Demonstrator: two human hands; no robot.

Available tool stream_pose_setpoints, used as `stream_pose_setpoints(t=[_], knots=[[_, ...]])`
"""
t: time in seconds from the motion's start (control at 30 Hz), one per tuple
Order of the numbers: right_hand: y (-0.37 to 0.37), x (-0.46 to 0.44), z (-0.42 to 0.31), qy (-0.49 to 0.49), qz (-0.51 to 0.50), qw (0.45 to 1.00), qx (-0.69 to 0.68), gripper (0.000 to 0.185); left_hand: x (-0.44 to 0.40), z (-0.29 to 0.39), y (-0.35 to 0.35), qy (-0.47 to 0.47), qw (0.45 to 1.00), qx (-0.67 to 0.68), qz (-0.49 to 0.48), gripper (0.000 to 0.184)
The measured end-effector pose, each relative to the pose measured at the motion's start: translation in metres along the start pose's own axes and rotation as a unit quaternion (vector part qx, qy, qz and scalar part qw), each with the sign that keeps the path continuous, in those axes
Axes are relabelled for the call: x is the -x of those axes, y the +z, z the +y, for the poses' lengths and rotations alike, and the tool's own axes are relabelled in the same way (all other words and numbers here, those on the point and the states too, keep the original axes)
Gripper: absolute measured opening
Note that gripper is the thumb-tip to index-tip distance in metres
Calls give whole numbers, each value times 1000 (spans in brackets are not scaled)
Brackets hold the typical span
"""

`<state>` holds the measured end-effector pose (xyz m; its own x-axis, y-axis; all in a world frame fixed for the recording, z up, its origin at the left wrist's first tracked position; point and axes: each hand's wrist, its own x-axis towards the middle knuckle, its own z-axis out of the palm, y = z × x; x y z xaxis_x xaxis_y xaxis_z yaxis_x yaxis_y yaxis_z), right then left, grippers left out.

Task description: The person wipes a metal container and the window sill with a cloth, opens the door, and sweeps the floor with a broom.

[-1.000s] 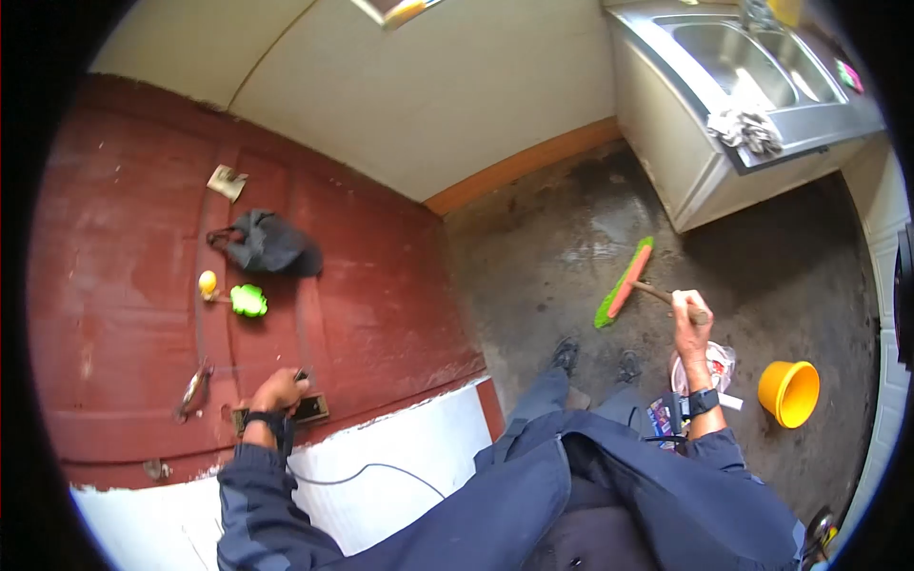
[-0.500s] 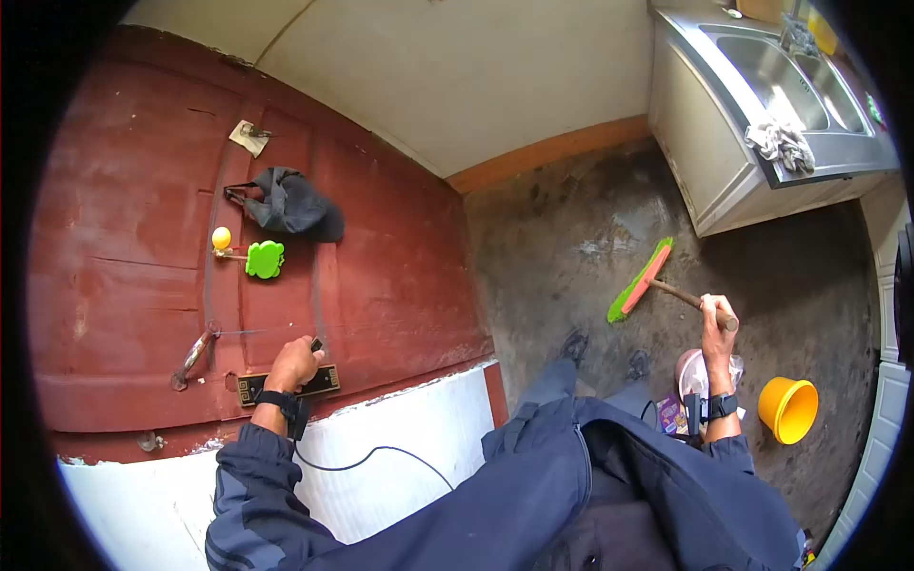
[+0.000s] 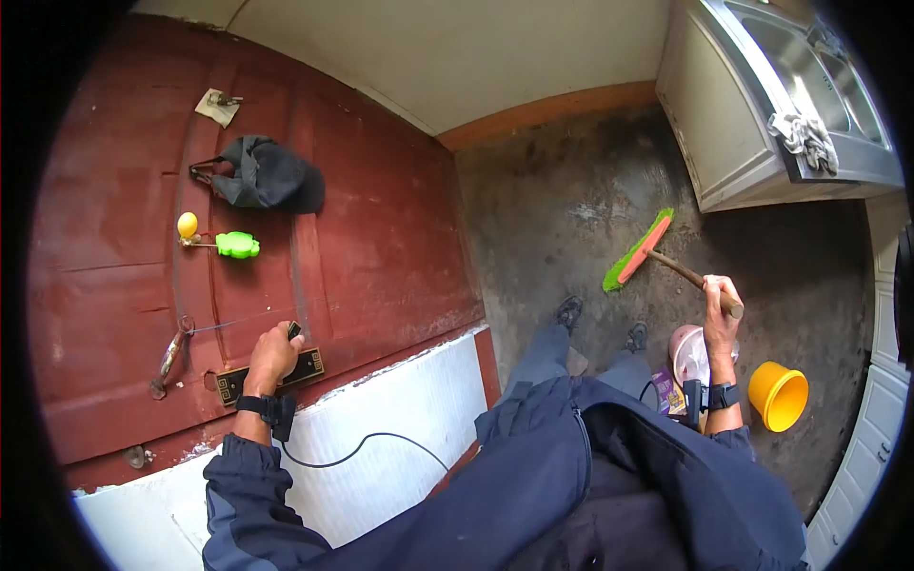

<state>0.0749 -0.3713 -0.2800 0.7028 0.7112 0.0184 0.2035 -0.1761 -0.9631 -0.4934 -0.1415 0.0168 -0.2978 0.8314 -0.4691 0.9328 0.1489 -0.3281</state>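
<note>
My left hand (image 3: 272,358) is closed around a dark door handle (image 3: 294,329) on the red wooden door (image 3: 381,257). Behind it runs the handle's black plate (image 3: 307,365) with gold patterned ends. My right hand (image 3: 722,312) grips the wooden stick of a broom (image 3: 681,270) near its top end. The broom's head (image 3: 640,251), pink with bright green bristles, rests on the dark floor ahead of my feet. Below my right hand are a pale pink bucket (image 3: 684,350) with clear plastic in it and a purple packet (image 3: 666,390).
A grey cap (image 3: 262,173) and a green trinket (image 3: 238,245) with a yellow ball hang on the door. An old metal pull (image 3: 171,357) sits lower. On the right stand a yellow bucket (image 3: 779,396) and a sink cabinet (image 3: 719,114) with a cloth (image 3: 805,141).
The view has shifted slightly, and the door's things appear further left. The green trinket looks narrower, as if turned. Both hands keep their grips; the broom has barely moved.
</note>
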Motion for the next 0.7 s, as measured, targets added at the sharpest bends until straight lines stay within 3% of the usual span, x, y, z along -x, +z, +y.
stream_pose_setpoints(t=[0.07,0.13,0.27,0.3,0.37,0.4,0.43,0.5,0.53,0.6,0.7], knots=[[0,-3,5,11,-8,1000,3,21,6,11,-6,-10,1000,-2,-17,32],[-4,-2,2,-8,1,1000,-5,21,-9,-14,11,85,994,-55,37,33],[-17,7,0,0,-6,1000,-1,18,-2,4,9,93,994,-42,46,35],[-15,7,6,-16,-5,1000,-9,17,1,14,9,169,982,-39,73,35],[-7,8,6,-7,-17,1000,-5,16,48,99,-26,8,999,33,-24,35],[-6,5,7,-17,-9,1000,4,15,45,97,-22,51,998,36,-3,34],[-4,4,4,-25,-7,1000,-15,16,56,119,-31,20,999,37,-25,32],[-4,3,1,-41,9,999,-13,17,57,137,-31,42,999,-2,-12,26],[-3,4,-3,-52,26,998,-17,18,59,145,-37,24,999,19,-17,29],[-5,7,-9,-40,39,998,-33,19,42,140,-28,37,990,-107,79,44],[-19,15,-17,-39,39,998,-26,20,73,177,-55,28,989,-73,126,52]])
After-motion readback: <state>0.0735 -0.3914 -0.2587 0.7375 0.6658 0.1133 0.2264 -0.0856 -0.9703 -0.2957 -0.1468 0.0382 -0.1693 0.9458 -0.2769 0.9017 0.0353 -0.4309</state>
